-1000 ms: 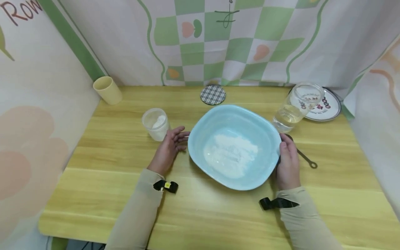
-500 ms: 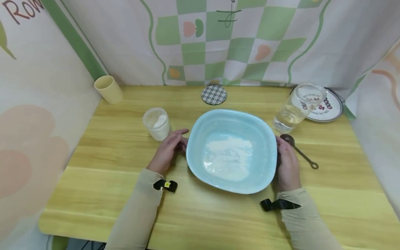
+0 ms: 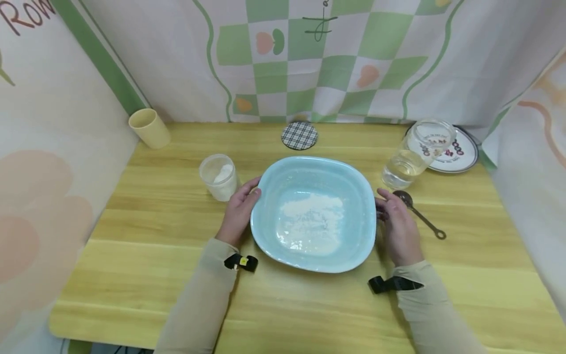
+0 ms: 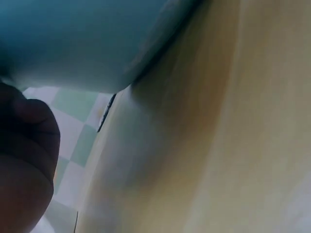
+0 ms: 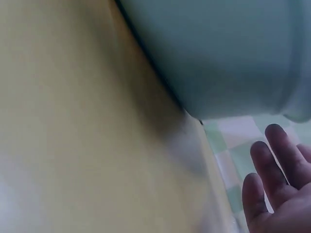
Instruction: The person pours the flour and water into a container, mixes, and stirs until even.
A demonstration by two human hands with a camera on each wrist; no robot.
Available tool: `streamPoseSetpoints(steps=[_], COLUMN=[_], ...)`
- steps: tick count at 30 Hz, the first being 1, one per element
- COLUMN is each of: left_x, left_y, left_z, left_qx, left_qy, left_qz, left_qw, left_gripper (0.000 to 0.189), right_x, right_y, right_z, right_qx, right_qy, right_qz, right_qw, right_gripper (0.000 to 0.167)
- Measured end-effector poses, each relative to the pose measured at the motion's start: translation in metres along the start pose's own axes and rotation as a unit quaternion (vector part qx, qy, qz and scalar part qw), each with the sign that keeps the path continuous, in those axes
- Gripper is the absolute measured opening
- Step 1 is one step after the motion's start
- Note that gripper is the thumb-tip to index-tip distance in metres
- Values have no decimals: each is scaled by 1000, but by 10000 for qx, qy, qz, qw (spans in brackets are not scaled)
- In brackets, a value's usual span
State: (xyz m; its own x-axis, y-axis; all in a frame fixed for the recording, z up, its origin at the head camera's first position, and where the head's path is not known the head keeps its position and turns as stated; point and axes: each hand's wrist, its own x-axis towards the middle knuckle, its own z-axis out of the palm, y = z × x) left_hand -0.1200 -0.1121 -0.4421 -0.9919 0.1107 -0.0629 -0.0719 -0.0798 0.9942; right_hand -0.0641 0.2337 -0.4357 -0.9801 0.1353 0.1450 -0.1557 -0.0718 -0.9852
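Observation:
A light blue basin (image 3: pixel 314 166) with a rounded square rim is at the middle of the table in the head view. White powder (image 3: pixel 311 223) lies spread over its bottom. At the left rim my left hand (image 3: pixel 238 212) grips the basin, thumb over the edge and fingers beneath. My right hand (image 3: pixel 401 231) is beside the right side, fingers extended and thumb off the rim. The right wrist view has its spread fingers (image 5: pixel 279 179) just outside the basin wall (image 5: pixel 228 63). Close behind my left hand stands a clear plastic cup (image 3: pixel 218 177) holding more white powder.
Right of the basin lie a dark measuring spoon (image 3: pixel 422 219) and a glass jar (image 3: pixel 404 167) with clear liquid. A patterned plate (image 3: pixel 462 160) is behind the jar. Farther back are a checked round coaster (image 3: pixel 299 135) and a yellow cup (image 3: pixel 150 129), near the fabric backdrop (image 3: pixel 336 73).
The basin has shifted left and levelled from its tilt. My right hand has let go of the rim, while my left hand, loose beside it before, now holds it.

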Motion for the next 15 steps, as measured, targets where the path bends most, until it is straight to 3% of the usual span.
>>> streamPoseSetpoints(steps=[3,7,10,15], left_x=[-3,-6,-8,-10], left_y=[-2,-3,-5,-6], left_z=[4,9,10,8], left_qx=[-46,-271,-481,-543], left_qy=[251,362,331,382], left_qz=[131,258,296,219], left_qw=[9996,9986,9979,9976], left_gripper=[40,40,40,42], right_x=[9,20,28,43], right_y=[-2,-8,-10,-12], right_z=[-8,-20,-28,-40], right_qx=[-238,-741,-647,-1006], right_qy=[264,927,1486,2240], right_qz=[-160,-138,-80,-151], right_qw=[9992,9928,9867,9693], right_gripper=[43,35,29,24])
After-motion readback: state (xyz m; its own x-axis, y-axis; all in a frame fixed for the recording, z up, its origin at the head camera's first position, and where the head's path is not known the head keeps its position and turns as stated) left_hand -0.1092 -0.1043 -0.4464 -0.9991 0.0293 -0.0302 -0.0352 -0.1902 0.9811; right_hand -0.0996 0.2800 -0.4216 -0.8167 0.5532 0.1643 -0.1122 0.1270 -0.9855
